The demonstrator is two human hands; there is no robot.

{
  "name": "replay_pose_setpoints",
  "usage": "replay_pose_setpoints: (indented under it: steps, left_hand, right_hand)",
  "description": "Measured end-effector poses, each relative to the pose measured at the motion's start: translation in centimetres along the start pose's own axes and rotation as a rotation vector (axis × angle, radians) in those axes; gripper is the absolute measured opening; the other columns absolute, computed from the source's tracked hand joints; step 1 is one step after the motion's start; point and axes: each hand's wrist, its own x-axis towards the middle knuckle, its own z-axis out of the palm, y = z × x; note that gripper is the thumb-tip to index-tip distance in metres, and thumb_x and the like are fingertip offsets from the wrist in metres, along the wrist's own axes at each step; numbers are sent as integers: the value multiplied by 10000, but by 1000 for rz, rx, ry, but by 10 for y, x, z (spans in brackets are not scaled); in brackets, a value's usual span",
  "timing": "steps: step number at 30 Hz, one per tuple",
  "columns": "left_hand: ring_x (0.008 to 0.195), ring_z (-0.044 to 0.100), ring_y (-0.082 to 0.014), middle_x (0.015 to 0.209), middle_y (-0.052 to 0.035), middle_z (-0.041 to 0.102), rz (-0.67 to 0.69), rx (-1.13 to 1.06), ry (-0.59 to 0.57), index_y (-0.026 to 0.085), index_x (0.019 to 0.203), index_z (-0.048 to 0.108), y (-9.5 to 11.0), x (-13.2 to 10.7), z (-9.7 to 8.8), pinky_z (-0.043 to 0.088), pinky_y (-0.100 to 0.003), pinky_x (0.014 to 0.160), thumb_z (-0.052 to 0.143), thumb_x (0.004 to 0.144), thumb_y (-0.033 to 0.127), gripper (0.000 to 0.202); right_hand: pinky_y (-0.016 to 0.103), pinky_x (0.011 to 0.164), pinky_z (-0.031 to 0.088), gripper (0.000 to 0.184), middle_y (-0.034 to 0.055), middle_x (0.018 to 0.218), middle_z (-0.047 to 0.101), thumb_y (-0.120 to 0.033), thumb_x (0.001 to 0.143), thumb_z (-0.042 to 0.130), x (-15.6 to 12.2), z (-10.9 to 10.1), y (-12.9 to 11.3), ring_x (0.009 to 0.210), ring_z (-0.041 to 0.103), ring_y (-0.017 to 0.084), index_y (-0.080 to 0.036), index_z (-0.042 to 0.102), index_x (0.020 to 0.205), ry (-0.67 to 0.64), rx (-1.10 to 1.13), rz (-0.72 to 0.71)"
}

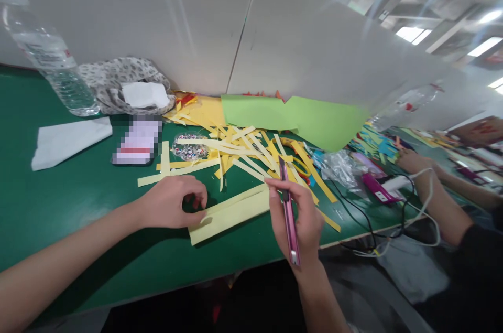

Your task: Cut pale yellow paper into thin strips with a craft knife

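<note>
A folded strip of pale yellow paper (231, 216) lies slantwise on the green table near its front edge. My left hand (173, 202) is at the strip's left end, fingers curled and thumb against the paper. At the other end, my right hand (301, 212) is closed around a pink utility knife (290, 223), its tip pointing away from me. The right thumb and index finger meet close to the paper's right end; whether they pinch it I cannot tell. Just beyond both hands lies a loose pile of cut yellow paper strips (239, 147).
Behind the pile are green paper sheets (259, 113) and a bag of small beads (190, 147). A phone (138, 140), white tissue (70, 141), patterned pouch (126, 73) and water bottle (51, 55) stand left. At right, cables (365, 223) hang near another person's arm (436, 191).
</note>
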Motion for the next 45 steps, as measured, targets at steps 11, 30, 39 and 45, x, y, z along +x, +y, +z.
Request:
replay_pose_setpoints:
  steps: [11,30,39,45]
  left_hand:
    - [672,584,-131,730,24,655,-14,-56,-62,215,800,635,-13,3,5,384,-226,582,587,772,321,120]
    - [706,605,-127,808,15,688,-148,-265,-133,214,987,587,-25,7,-4,448,-221,598,666,714,297,296]
    - [636,584,-104,820,45,696,-239,-375,-155,241,1065,516,-19,6,-1,479,-204,583,662,718,244,377]
    - [679,596,-113,849,34,692,-278,-401,-178,241,1107,496,-19,7,-4,502,-217,628,656,712,210,427]
  right_hand:
    - [225,546,498,188,-4,685,659,-347,924,528,11,-1,-5,608,618,126,-213,659,912,-404,462,209]
    - [230,509,491,174,0,631,663,-351,714,768,13,4,12,552,608,131,-199,688,736,-389,472,500]
    - [222,518,471,133,2,630,660,-289,706,754,20,22,1,568,593,127,-189,669,680,-459,575,517]
    - [224,526,479,119,18,635,674,-282,727,726,24,32,3,581,609,135,-175,688,693,-614,528,488]
